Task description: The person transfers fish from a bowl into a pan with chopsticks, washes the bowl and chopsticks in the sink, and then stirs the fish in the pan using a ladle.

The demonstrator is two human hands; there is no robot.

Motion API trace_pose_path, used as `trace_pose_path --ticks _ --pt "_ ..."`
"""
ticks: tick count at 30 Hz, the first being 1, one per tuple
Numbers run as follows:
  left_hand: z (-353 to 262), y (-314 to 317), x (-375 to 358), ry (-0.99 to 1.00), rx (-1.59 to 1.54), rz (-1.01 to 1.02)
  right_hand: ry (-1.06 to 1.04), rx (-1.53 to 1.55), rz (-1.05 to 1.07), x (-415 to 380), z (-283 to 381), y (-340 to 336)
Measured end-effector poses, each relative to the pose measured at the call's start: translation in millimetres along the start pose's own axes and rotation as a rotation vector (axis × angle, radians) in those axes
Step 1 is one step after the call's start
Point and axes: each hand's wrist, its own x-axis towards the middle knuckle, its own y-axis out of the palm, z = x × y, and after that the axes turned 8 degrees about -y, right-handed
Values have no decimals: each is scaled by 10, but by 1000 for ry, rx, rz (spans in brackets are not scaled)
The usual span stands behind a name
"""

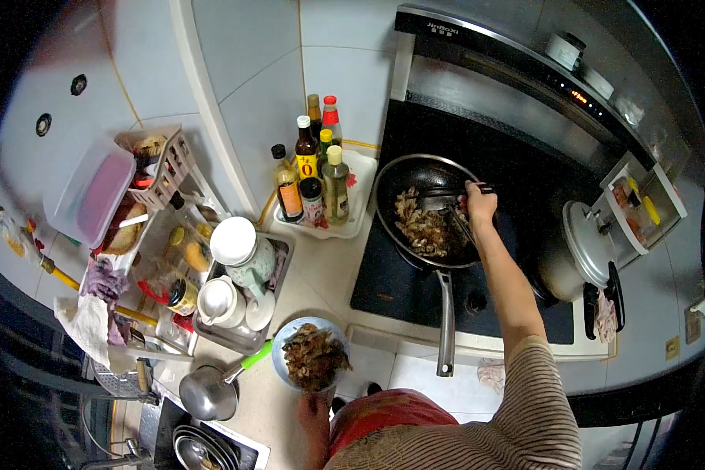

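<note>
My right hand [480, 205] is closed around the handle of a black spatula [432, 201], whose blade rests in the wok [385, 182]. Thin dark sticks, perhaps chopsticks [460, 225], also run from that hand down to the food. Browned, chopped pieces of food [427, 233] lie in the wok. At the counter's front edge, my left hand [316, 399] grips the near rim of a pale blue plate [279, 362]; its fingers are mostly hidden beneath. Dark browned food [315, 356] is heaped on this plate.
The wok's long handle [446, 321] juts past the front of the black stove [376, 290]. A pressure cooker [583, 247] stands to the right. Sauce bottles [305, 149] crowd a white tray [362, 211]. A saucepan with a green handle [207, 394] sits left of the plate.
</note>
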Motion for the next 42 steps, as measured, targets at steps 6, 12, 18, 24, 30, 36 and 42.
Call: trace_pose_path --ticks 6,12,18,24,30,36,42 --pt "-206 -54 -38 -145 -80 79 -341 -120 -31 166 -256 -32" --pt "-220 -51 -35 -122 -93 81 -128 54 92 -374 609 -439" --pt "-281 -102 -51 -209 -37 130 -392 -186 185 -656 421 -999" --pt "-50 -113 -40 -104 -23 185 -618 -251 250 -1083 374 -1364" --pt "-51 -178 -78 -274 -177 390 -880 -396 316 -1439 453 -1498" --pt "-698 -22 -63 -397 -78 649 -1006 -427 284 -1593 483 -1597" --pt "-1760 367 30 -305 -363 748 -1348 -438 395 -1944 574 -1567"
